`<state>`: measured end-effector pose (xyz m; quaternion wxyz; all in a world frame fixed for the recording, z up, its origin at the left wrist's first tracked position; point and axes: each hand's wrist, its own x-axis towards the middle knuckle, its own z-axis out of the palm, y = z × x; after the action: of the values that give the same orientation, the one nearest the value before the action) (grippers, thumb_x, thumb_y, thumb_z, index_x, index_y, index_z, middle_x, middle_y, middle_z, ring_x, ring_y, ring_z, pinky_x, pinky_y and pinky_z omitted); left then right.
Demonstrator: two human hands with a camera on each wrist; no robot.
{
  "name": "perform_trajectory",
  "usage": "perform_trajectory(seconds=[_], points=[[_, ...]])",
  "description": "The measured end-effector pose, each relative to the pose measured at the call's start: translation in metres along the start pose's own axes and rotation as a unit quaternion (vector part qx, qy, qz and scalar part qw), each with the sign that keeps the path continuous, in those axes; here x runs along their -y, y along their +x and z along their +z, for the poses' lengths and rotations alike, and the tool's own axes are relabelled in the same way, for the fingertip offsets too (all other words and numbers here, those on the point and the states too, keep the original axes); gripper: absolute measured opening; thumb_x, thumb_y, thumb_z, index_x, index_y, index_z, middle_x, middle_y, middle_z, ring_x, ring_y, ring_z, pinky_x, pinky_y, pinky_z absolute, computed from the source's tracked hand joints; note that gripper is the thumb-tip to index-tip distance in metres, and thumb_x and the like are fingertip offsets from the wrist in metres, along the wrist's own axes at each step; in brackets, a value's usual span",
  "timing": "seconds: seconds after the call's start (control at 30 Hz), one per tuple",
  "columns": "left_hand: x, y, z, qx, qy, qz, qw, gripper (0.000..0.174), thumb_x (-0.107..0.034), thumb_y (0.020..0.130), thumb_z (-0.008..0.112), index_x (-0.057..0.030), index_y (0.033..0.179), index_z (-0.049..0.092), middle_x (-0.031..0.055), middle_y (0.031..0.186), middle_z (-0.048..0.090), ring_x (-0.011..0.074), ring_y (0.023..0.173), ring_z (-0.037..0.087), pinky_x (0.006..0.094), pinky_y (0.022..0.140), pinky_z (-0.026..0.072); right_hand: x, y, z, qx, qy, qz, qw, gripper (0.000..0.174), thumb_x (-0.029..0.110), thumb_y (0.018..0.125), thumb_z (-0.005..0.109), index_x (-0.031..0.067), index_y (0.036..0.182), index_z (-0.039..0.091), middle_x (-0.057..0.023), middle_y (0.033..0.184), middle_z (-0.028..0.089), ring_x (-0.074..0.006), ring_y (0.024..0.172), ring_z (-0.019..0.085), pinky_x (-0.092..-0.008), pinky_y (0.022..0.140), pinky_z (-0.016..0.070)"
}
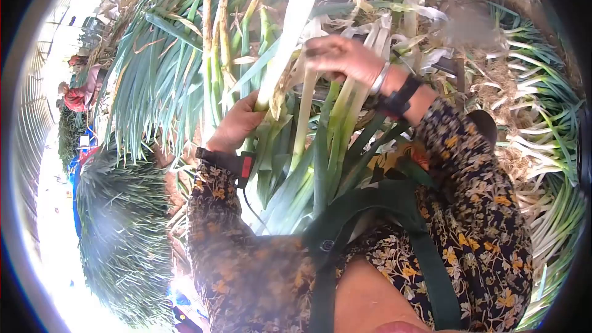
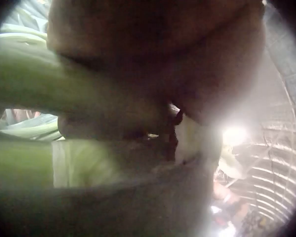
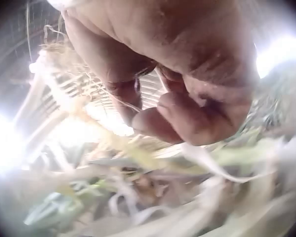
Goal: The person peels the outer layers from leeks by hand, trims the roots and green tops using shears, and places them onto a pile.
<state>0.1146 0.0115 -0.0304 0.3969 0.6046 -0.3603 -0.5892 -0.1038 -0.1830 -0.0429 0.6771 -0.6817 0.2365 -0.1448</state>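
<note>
My left hand [image 1: 237, 124] grips a thick leek [image 1: 290, 37], its bright white shaft pointing up and away in the head view. In the left wrist view, green leek stalks [image 2: 29, 79] run into the dark, shaded left hand [image 2: 153, 64]. A yellowed, dry leaf [image 1: 280, 89] hangs beside the shaft, stretching toward my right hand [image 1: 345, 58]. The right hand's fingers are curled at that leaf's upper end. In the right wrist view, a pale strip of leaf [image 3: 212, 163] trails from right under the curled fingertips [image 3: 187, 128].
More leeks [image 1: 339, 123] lie across my lap. Long green leek leaves [image 1: 154, 74] pile up on the left, with a big leafy bundle [image 1: 123, 228] below. Rows of rooted leeks [image 1: 536, 105] line the right side. A person in red [image 1: 80, 95] is far left.
</note>
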Motion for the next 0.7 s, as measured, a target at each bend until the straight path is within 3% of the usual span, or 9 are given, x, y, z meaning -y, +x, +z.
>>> perform_trajectory(seconds=[0.13, 0.23, 0.27, 0.4, 0.43, 0.5, 0.63, 0.67, 0.7], points=[[0.001, 0.001, -0.004, 0.020, -0.031, 0.004, 0.999, 0.048, -0.008, 0.088, 0.064, -0.0003, 0.133, 0.050, 0.0055, 0.117, 0.063, 0.0125, 0.102, 0.060, 0.0271, 0.092, 0.0459, -0.008, 0.004, 0.041, 0.058, 0.032, -0.024, 0.997, 0.074, 0.035, 0.079, 0.079, 0.0042, 0.136, 0.044, -0.0107, 0.113, 0.058, -0.0084, 0.081, 0.057, -0.0255, 0.063, 0.0476], [-0.001, -0.002, -0.009, 0.038, -0.064, 0.012, 0.997, 0.047, -0.010, 0.088, 0.064, -0.0003, 0.132, 0.051, 0.0052, 0.114, 0.064, 0.0123, 0.101, 0.061, 0.0268, 0.091, 0.0465, -0.003, 0.012, 0.046, 0.139, -0.220, -0.113, 0.959, 0.076, 0.036, 0.079, 0.078, 0.0037, 0.136, 0.041, -0.0134, 0.102, 0.062, -0.0141, 0.080, 0.060, -0.0318, 0.065, 0.0495], [-0.001, -0.001, -0.010, 0.029, -0.037, 0.010, 0.999, 0.046, -0.010, 0.088, 0.065, -0.0001, 0.131, 0.052, 0.0050, 0.113, 0.064, 0.0119, 0.099, 0.061, 0.0264, 0.090, 0.0467, -0.002, 0.007, 0.048, 0.121, -0.270, -0.143, 0.944, 0.054, 0.034, 0.083, 0.074, 0.0041, 0.122, 0.052, -0.0144, 0.086, 0.063, -0.0202, 0.075, 0.064, -0.0358, 0.067, 0.0504], [-0.001, 0.004, -0.012, -0.040, 0.060, -0.015, 0.997, 0.042, -0.011, 0.086, 0.066, 0.0010, 0.125, 0.057, 0.0038, 0.106, 0.066, 0.0106, 0.093, 0.060, 0.0254, 0.083, 0.0475, -0.005, 0.021, 0.033, 0.088, -0.326, -0.183, 0.923, 0.029, 0.034, 0.092, 0.063, 0.0055, 0.090, 0.059, -0.0152, 0.075, 0.065, -0.0302, 0.070, 0.065, -0.0388, 0.065, 0.0501], [0.000, 0.004, -0.011, -0.066, 0.081, -0.027, 0.994, 0.040, -0.010, 0.086, 0.066, 0.0014, 0.123, 0.058, 0.0033, 0.104, 0.067, 0.0102, 0.090, 0.060, 0.0253, 0.081, 0.0477, 0.009, 0.022, 0.024, 0.103, -0.352, -0.127, 0.921, 0.031, 0.036, 0.091, 0.062, 0.0055, 0.093, 0.060, -0.0155, 0.077, 0.066, -0.0336, 0.071, 0.065, -0.0412, 0.065, 0.0500], [0.000, 0.009, -0.004, -0.093, 0.133, 0.006, 0.987, 0.039, -0.015, 0.083, 0.069, 0.0007, 0.118, 0.061, 0.0036, 0.095, 0.066, 0.0089, 0.083, 0.058, 0.0260, 0.074, 0.0473, -0.001, 0.030, 0.016, 0.061, -0.430, -0.171, 0.884, 0.030, 0.037, 0.092, 0.060, 0.0063, 0.093, 0.060, -0.0149, 0.078, 0.066, -0.0352, 0.071, 0.064, -0.0433, 0.065, 0.0498], [0.015, 0.014, -0.022, -0.162, 0.216, -0.012, 0.963, 0.038, -0.024, 0.080, 0.074, -0.0026, 0.111, 0.064, 0.0046, 0.087, 0.066, 0.0101, 0.077, 0.058, 0.0276, 0.069, 0.0467, 0.037, -0.005, 0.017, 0.157, -0.497, -0.100, 0.847, 0.034, 0.041, 0.089, 0.060, 0.0078, 0.094, 0.065, -0.0169, 0.078, 0.065, -0.0362, 0.074, 0.064, -0.0449, 0.068, 0.0504], [0.018, 0.010, -0.032, -0.180, 0.198, -0.028, 0.963, 0.037, -0.023, 0.080, 0.074, -0.0027, 0.109, 0.064, 0.0044, 0.087, 0.066, 0.0107, 0.076, 0.058, 0.0279, 0.068, 0.0467, 0.028, -0.008, 0.009, 0.192, -0.482, -0.159, 0.840, 0.032, 0.039, 0.086, 0.062, 0.0083, 0.093, 0.065, -0.0113, 0.072, 0.065, -0.0283, 0.063, 0.064, -0.0404, 0.059, 0.0500], [0.020, 0.005, -0.040, -0.197, 0.181, -0.046, 0.962, 0.036, -0.023, 0.080, 0.074, -0.0029, 0.108, 0.065, 0.0042, 0.087, 0.066, 0.0113, 0.075, 0.059, 0.0282, 0.067, 0.0466, 0.027, -0.009, -0.004, 0.197, -0.452, -0.111, 0.863, 0.032, 0.039, 0.086, 0.063, 0.0078, 0.093, 0.065, -0.0094, 0.071, 0.065, -0.0248, 0.061, 0.064, -0.0383, 0.057, 0.0492]])
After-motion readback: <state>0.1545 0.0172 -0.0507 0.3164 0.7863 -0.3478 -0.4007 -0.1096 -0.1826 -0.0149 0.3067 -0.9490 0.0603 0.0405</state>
